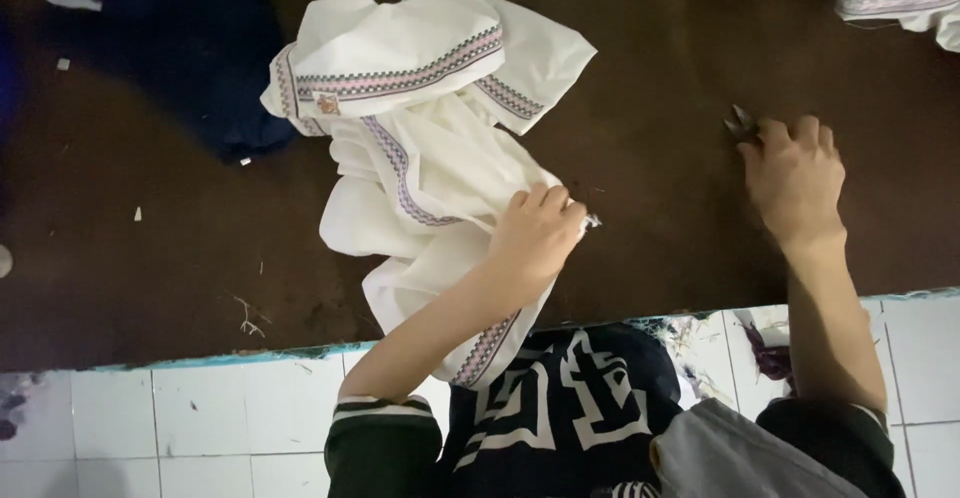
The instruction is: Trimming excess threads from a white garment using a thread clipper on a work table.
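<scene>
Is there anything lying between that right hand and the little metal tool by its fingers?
Nothing visible does. The right hand rests on the bare brown table with its fingertips right at the small tool. The left hand is apart, gripping the white cloth.

small square orange-brown label sewn on white garment's trimmed band

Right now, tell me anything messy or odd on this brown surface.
Loose thread scraps and white bits litter the brown surface; the white garment lies crumpled under the left hand. The right hand touches small snips.
</scene>
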